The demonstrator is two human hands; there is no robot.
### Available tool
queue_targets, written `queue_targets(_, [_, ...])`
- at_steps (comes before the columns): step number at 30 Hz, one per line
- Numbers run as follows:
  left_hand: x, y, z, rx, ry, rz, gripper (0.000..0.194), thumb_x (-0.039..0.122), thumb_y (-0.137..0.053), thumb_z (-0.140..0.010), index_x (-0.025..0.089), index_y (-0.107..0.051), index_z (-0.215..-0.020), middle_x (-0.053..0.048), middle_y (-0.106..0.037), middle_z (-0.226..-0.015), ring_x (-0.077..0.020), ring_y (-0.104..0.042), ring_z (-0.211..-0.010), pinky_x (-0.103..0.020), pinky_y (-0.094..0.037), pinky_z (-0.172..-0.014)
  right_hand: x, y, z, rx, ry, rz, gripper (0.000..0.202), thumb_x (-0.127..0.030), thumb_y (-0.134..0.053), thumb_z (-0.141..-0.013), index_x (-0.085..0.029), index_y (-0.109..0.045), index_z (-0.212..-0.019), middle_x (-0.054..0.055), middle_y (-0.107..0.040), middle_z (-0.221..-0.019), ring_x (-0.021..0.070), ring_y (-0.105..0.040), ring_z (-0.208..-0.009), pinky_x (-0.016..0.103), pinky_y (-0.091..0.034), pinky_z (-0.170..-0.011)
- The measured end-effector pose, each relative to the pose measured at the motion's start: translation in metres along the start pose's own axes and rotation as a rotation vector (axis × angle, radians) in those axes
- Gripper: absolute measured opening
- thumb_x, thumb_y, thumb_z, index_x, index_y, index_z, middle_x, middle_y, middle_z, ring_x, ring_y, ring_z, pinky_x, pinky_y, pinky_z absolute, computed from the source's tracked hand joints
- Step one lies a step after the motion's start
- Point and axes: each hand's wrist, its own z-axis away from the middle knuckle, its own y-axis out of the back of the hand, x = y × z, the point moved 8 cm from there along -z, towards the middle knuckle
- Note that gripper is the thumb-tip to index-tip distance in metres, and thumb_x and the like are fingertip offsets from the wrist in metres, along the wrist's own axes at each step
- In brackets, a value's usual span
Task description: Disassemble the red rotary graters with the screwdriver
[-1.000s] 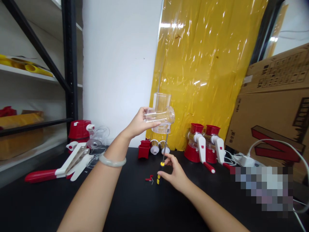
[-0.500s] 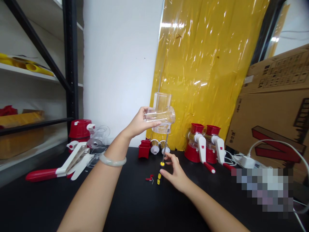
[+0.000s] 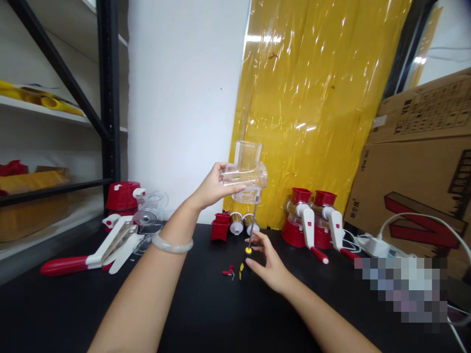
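Taking the view as a dial, the right forearm enters from 5 o'clock, sloping up and inward to the right hand. Its palm faces inward, thumb below and forefinger above, the grip loosely closed on the handle of the screwdriver. The shaft stands nearly upright, leaning slightly toward 1, its tip at the base of the clear body. The left forearm rises from 7, a pale bangle near the wrist; the left hand is clamped on the body's side, thumb along its front, holding it just below the dial's centre, above the table. Small red bits lie at 6, beside the handle.

Farther back, the red cup and two drums sit near 6. At 8 lie white-and-red handles; two grinders stand at 4. Beyond are a carton at 3 and a yellow curtain toward 1.
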Motion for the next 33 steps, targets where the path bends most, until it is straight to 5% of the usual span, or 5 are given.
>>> queue_targets(6, [0.000,0.000,0.000,-0.002,-0.005,-0.005,0.062,0.032,-0.084,-0.061,0.018,-0.045,-0.107,-0.012,-0.048,-0.125,-0.0210,-0.057,-0.100,-0.042,-0.048,-0.088,0.003,-0.005,-0.001,-0.018,-0.041,0.023,0.069,-0.025,-0.068,-0.077,-0.023,-0.033,-0.137,0.004,-0.058,-0.094,0.0218,-0.060,-0.098,0.049,-0.040,-0.102])
queue_targets(12, [0.000,0.000,0.000,0.000,0.001,-0.006,0.062,0.032,-0.084,-0.061,0.018,-0.045,-0.106,-0.013,-0.048,-0.125,-0.0212,-0.057,-0.100,-0.043,-0.048,-0.089,0.003,0.000,-0.001,-0.009,-0.018,0.036,0.065,-0.028,-0.065,-0.081,-0.025,-0.033,-0.138,0.011,-0.049,-0.123,0.0239,-0.048,-0.121,0.047,-0.039,-0.105])
queue_targets(18, [0.001,0.000,0.000,0.002,-0.003,-0.004,0.062,0.031,-0.084,-0.061,0.018,-0.045,-0.106,-0.012,-0.048,-0.125,-0.0210,-0.057,-0.100,-0.043,-0.048,-0.090,0.003,-0.004,-0.001,-0.017,-0.018,0.021,0.069,-0.025,-0.065,-0.080,-0.025,-0.030,-0.139,0.003,-0.056,-0.094,0.0203,-0.059,-0.097,0.048,-0.042,-0.102])
queue_targets(24, [0.001,0.000,0.000,0.003,-0.011,-0.002,0.062,0.031,-0.084,-0.061,0.018,-0.045,-0.107,-0.012,-0.049,-0.124,-0.0209,-0.057,-0.100,-0.043,-0.048,-0.090,0.002,-0.001,0.001,-0.002,-0.001,0.066,0.067,-0.024,-0.064,-0.079,-0.025,-0.032,-0.139,0.011,-0.049,-0.122,0.0231,-0.049,-0.119,0.045,-0.043,-0.102])
queue_targets(33, [0.002,0.001,0.000,0.002,-0.002,-0.009,0.062,0.031,-0.084,-0.060,0.018,-0.044,-0.106,-0.012,-0.049,-0.124,-0.0210,-0.057,-0.100,-0.044,-0.047,-0.090,0.003,0.002,-0.001,0.043,-0.086,0.204,0.085,-0.030,-0.080,-0.065,-0.024,-0.037,-0.138,0.008,-0.054,-0.110,0.0264,-0.053,-0.108,0.050,-0.041,-0.100])
